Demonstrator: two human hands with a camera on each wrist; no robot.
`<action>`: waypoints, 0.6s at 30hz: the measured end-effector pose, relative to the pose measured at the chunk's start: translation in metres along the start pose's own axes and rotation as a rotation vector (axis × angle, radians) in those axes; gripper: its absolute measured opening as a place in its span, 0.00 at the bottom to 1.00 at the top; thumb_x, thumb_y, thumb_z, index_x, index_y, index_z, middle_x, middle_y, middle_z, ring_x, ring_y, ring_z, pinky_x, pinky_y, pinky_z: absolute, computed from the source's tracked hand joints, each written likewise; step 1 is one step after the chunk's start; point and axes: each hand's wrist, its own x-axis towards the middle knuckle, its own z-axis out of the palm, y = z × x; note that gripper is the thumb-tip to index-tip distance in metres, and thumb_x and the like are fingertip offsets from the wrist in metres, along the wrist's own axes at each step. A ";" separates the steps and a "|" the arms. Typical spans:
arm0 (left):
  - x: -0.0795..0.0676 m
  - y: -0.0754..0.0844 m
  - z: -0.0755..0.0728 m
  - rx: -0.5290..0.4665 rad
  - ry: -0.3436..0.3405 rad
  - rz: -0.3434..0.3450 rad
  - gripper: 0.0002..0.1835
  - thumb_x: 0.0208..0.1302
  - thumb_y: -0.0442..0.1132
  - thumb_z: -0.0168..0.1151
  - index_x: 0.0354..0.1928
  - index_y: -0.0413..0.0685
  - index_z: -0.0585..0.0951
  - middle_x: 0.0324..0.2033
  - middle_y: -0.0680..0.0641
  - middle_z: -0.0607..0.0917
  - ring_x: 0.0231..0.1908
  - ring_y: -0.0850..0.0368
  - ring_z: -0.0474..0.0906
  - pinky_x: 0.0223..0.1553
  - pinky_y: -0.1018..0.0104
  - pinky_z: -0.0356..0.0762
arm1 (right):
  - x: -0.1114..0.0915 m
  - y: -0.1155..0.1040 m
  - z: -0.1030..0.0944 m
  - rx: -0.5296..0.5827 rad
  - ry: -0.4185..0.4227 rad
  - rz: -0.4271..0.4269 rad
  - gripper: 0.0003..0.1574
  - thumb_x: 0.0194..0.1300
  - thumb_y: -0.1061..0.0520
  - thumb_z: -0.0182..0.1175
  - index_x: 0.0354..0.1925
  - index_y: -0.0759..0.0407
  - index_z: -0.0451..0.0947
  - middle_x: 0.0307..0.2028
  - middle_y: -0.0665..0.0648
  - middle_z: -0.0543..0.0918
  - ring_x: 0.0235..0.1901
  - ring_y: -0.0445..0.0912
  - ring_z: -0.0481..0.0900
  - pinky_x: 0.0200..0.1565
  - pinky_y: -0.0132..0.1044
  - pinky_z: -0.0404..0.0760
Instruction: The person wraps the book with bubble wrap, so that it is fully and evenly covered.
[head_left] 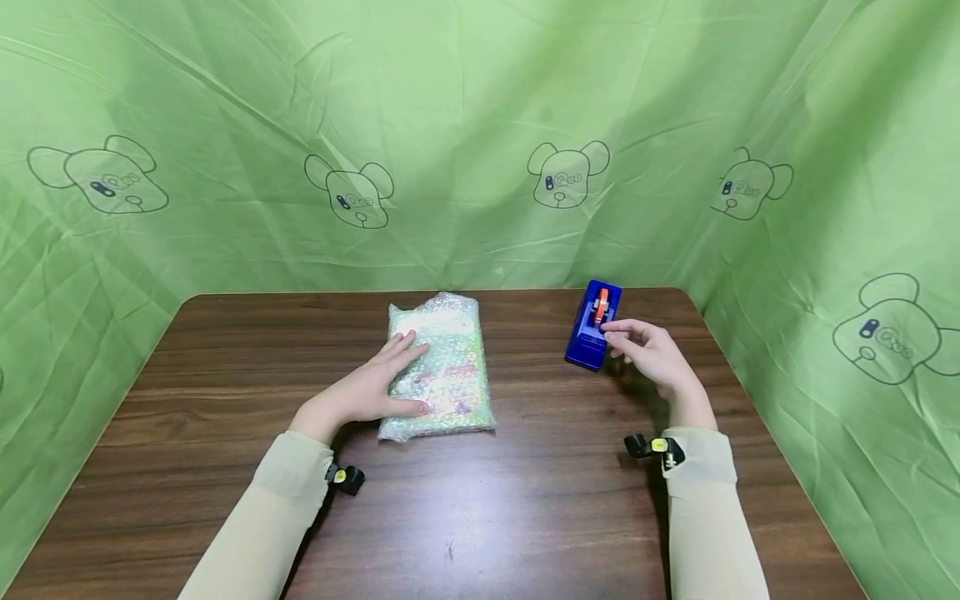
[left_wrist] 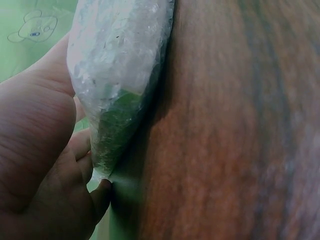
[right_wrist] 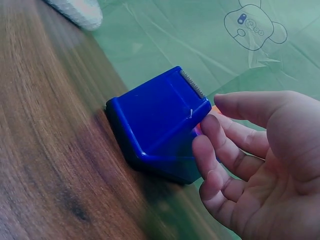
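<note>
A flat package in bubble wrap (head_left: 450, 367), with a colourful printed face showing through, lies on the table. My left hand (head_left: 378, 383) rests on its left side with fingers and thumb spread. In the left wrist view the bubble wrap (left_wrist: 120, 65) fills the upper middle beside the palm. To the right stands a blue tape dispenser (head_left: 588, 333) with an orange core; its toothed cutting edge (right_wrist: 192, 84) shows in the right wrist view. My right hand (head_left: 648, 354) is at the dispenser's right side, fingers loosely bent, thumb apart from them, fingertips close to the cutter end.
The dark wood table (head_left: 540, 508) runs back to a green cloth (head_left: 465, 100) printed with cartoon bear heads, which also hangs along both sides. Each wrist carries a small black camera mount (head_left: 347, 477).
</note>
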 end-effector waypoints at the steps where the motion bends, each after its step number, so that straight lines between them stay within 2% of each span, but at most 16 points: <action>1: 0.000 0.000 0.000 0.002 0.000 0.000 0.58 0.66 0.66 0.76 0.89 0.58 0.57 0.89 0.44 0.43 0.87 0.41 0.34 0.81 0.32 0.51 | 0.000 0.000 0.000 0.004 -0.001 0.001 0.25 0.84 0.55 0.62 0.66 0.73 0.79 0.44 0.43 0.89 0.40 0.47 0.87 0.41 0.36 0.84; 6: 0.000 0.000 0.000 0.004 -0.003 -0.005 0.58 0.66 0.66 0.76 0.89 0.59 0.57 0.89 0.45 0.43 0.87 0.41 0.33 0.81 0.32 0.51 | 0.001 0.001 0.003 0.011 -0.001 0.006 0.26 0.84 0.54 0.62 0.66 0.74 0.80 0.45 0.42 0.89 0.38 0.43 0.86 0.41 0.35 0.85; 14: 0.000 0.000 0.000 0.008 -0.006 -0.007 0.58 0.66 0.67 0.76 0.89 0.58 0.56 0.89 0.45 0.43 0.87 0.41 0.33 0.82 0.32 0.51 | 0.004 0.002 0.008 0.012 0.002 0.031 0.26 0.83 0.52 0.63 0.64 0.73 0.82 0.42 0.42 0.88 0.38 0.46 0.86 0.40 0.37 0.85; 18: 0.000 0.000 0.000 0.006 -0.006 -0.005 0.58 0.66 0.67 0.76 0.89 0.58 0.56 0.89 0.45 0.43 0.87 0.41 0.33 0.82 0.32 0.50 | 0.005 0.001 0.012 0.021 0.012 0.043 0.26 0.83 0.52 0.64 0.63 0.73 0.82 0.39 0.43 0.88 0.37 0.45 0.86 0.39 0.36 0.85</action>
